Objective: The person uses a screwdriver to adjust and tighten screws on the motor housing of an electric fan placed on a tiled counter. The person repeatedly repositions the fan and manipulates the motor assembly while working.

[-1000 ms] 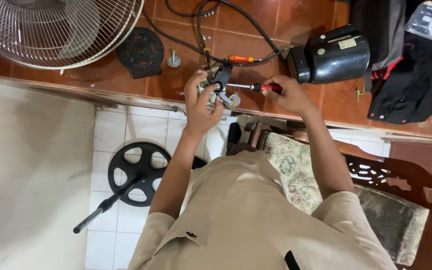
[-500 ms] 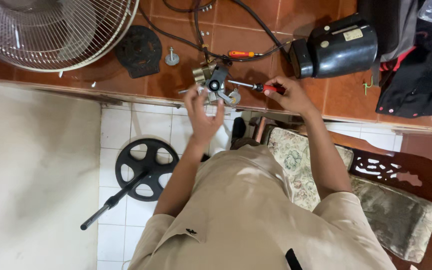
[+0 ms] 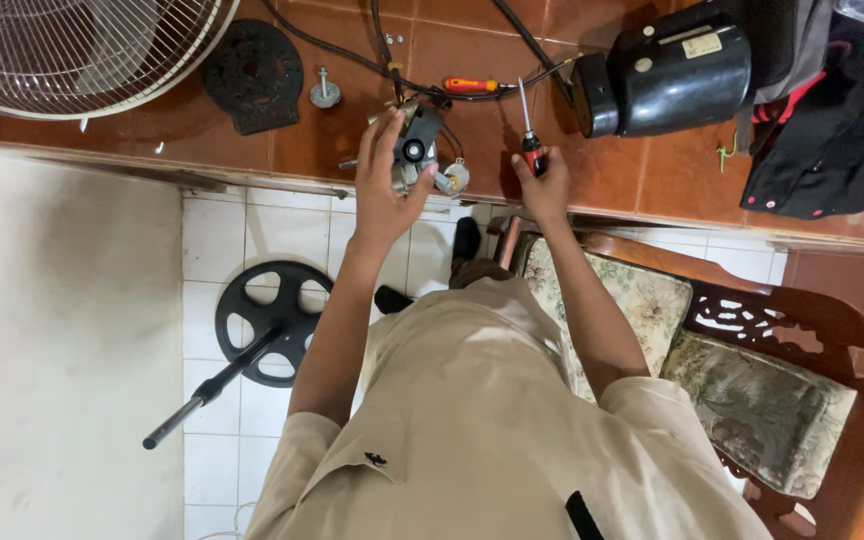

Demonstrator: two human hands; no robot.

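Note:
My left hand (image 3: 384,190) grips a small metal fan motor (image 3: 414,148) with wires, held at the edge of the red-tiled counter (image 3: 352,140). My right hand (image 3: 544,185) holds a screwdriver (image 3: 528,140) with a red and black handle, its shaft pointing away from me, a hand's width right of the motor. A small round silver part (image 3: 452,178) lies between the two hands.
On the counter lie a wire fan grille (image 3: 82,50), a black round plate (image 3: 252,72), a small metal knob (image 3: 324,95), an orange screwdriver (image 3: 472,85), black cables (image 3: 392,60), a black motor housing (image 3: 667,70) and dark cloth (image 3: 832,130). Below stand a fan base with pole (image 3: 257,330) and a cushioned wooden chair (image 3: 752,370).
My right hand has drawn the screwdriver away from the motor and swung it upright. The left hand still holds the motor; the view has shifted slightly.

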